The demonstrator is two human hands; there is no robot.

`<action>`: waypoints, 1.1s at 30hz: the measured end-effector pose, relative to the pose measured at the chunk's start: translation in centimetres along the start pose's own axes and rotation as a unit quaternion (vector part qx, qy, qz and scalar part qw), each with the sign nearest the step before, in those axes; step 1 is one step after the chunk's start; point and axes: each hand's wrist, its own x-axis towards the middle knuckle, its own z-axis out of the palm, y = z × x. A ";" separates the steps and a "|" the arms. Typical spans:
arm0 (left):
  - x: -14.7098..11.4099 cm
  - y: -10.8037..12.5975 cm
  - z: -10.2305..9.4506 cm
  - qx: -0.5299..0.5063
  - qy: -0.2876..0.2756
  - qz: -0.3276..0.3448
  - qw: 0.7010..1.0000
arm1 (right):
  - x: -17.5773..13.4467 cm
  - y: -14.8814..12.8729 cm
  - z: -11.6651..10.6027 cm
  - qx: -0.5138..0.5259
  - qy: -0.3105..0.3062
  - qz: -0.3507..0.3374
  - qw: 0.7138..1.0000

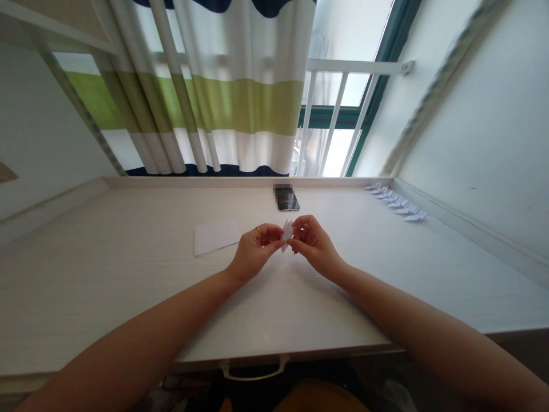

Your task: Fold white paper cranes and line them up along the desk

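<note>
A small piece of folded white paper (287, 233) is held upright a little above the desk, between my two hands. My left hand (254, 247), with a ring on one finger, pinches its left side between thumb and fingers. From the other side, my right hand (314, 245) grips the paper's right edge with thumb and fingertips. The paper comes to narrow points at the top; its lower part is partly covered by my thumbs. To the left of my left hand lies a stack of white paper sheets (215, 236), flat on the desk.
Near the desk's back edge lies a dark phone (287, 199), partly pixelated. Several folded white paper figures (397, 203) stand in a row at the back right. A raised rim borders the white desk (107, 274). A drawer handle (255, 372) juts from the front; a curtain (240, 103) hangs behind.
</note>
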 end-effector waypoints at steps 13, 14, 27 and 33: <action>-0.1 0.6 0.3 -0.046 0.004 -0.034 0.998 | -0.1 -0.2 -0.1 -0.092 -0.013 -0.029 0.995; -0.1 0.7 0.3 -0.055 0.014 -0.038 0.998 | -0.1 -0.2 -0.2 -0.087 -0.009 -0.026 0.996; -0.2 1.1 0.3 -0.106 -0.011 -0.049 0.993 | -0.1 -1.2 -0.2 0.023 -0.001 0.060 0.998; -0.3 1.1 0.1 -0.095 -0.036 -0.019 0.995 | -0.1 -0.8 -0.3 0.055 0.006 0.065 0.996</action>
